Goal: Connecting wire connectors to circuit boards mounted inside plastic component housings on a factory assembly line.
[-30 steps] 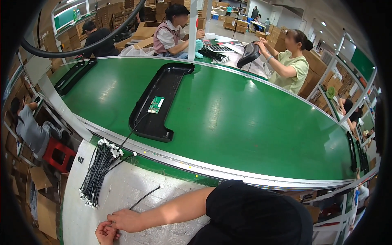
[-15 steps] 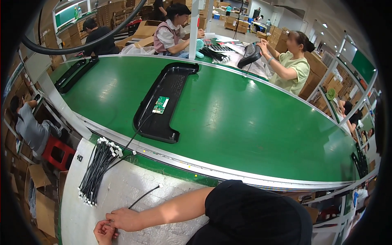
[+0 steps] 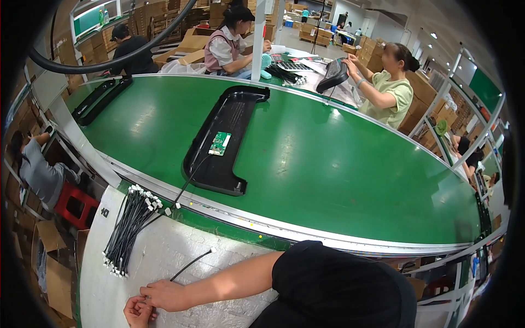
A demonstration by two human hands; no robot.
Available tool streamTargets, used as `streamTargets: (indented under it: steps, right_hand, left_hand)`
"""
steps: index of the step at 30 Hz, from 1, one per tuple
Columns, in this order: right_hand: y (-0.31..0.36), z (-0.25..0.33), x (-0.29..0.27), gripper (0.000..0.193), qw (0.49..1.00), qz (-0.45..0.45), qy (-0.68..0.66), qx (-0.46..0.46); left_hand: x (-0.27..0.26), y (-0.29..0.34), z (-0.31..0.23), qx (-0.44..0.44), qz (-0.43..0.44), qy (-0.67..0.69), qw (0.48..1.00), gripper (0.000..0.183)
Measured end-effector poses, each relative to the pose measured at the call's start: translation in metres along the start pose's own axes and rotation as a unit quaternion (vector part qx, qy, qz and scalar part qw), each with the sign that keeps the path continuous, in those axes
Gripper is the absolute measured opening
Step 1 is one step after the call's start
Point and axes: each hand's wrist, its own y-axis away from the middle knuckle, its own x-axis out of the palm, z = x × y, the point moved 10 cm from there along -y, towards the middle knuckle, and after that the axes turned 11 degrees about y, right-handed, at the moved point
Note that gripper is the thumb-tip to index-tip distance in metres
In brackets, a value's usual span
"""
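The black housing (image 3: 228, 117) has slid right, drawing its cable (image 3: 184, 189); I see left hand (image 3: 138, 313) and right hand (image 3: 164, 295) together, their hold unclear.

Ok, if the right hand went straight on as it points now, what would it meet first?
Most likely the left hand, which lies just ahead of the right hand, toward the picture's lower left. Whether the two already touch is unclear.

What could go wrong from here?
The cable from the circuit board crosses the metal rail near the cable bundle; it might snag and tug the board if the black housing shifts.

The separate short cable reaching the right hand could catch if that arm moves.
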Motion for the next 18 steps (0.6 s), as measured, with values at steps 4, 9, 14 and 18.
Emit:
streamTargets:
  steps: [4, 9, 14, 18]
  right_hand:
    - [-0.001, 0.000, 0.000, 0.016, 1.000, -0.004, 0.005, -0.003]
    - [-0.002, 0.001, 0.000, 0.015, 1.000, -0.003, -0.004, -0.002]
    - [-0.004, -0.009, 0.001, 0.011, 0.998, -0.059, -0.018, 0.019]
    - [-0.002, -0.027, 0.008, 0.009, 0.997, -0.039, -0.034, 0.054]
  left_hand:
    - [0.001, 0.001, -0.004, -0.002, -0.011, -0.008, 1.000, 0.024]
    - [-0.001, -0.001, -0.004, 0.013, 0.004, 0.009, 1.000, 0.022]
    - [0.005, 0.016, -0.043, 0.077, -0.108, -0.248, 0.960, 0.030]
    - [0.164, 0.091, -0.183, 0.435, -0.029, -0.526, 0.730, 0.035]
